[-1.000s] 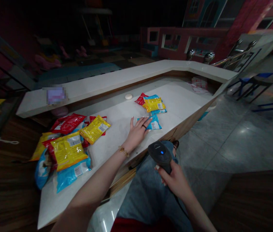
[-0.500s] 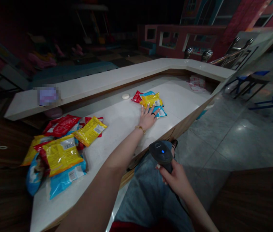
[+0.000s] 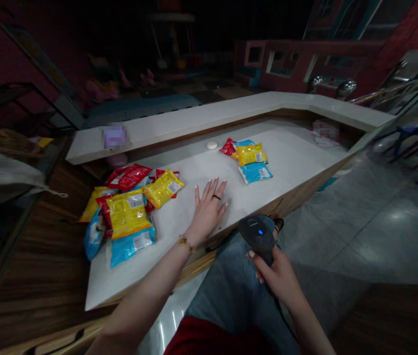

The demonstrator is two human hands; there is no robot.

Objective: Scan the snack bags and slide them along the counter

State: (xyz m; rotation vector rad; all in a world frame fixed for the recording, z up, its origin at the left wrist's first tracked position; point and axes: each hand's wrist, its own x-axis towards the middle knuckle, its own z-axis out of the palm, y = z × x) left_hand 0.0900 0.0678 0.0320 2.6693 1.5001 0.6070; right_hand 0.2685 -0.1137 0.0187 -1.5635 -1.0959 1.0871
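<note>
At the left of the frame a heap of snack packets (image 3: 129,207), red, yellow and blue, lies on the white bench (image 3: 194,177), bar-code labels showing on several. Just right of it, at the centre, the left hand (image 3: 209,209) lies flat on bare bench, fingers spread wide and holding nothing, a ring on one finger and a bracelet at the wrist. A second ago this hand rested on a blue packet (image 3: 255,172) near the bench edge; half a second ago it had pushed that packet up against the small pile (image 3: 247,154) toward the upper right; now it has drawn back, well apart from both. By that showing, the blue packet has been set with the finished lot, and the hand is free and lies nearer the big heap than the small one. The blue packet sits just below the yellow one of the small pile, touching or nearly so. A small white round thing (image 3: 212,145) lies left of that pile. Lower right of centre, off the bench and over the person's lap, the right hand (image 3: 277,276) is closed round the grip of a dark handheld scanner (image 3: 257,234), whose blue light glows; it has kept this hold throughout
</note>
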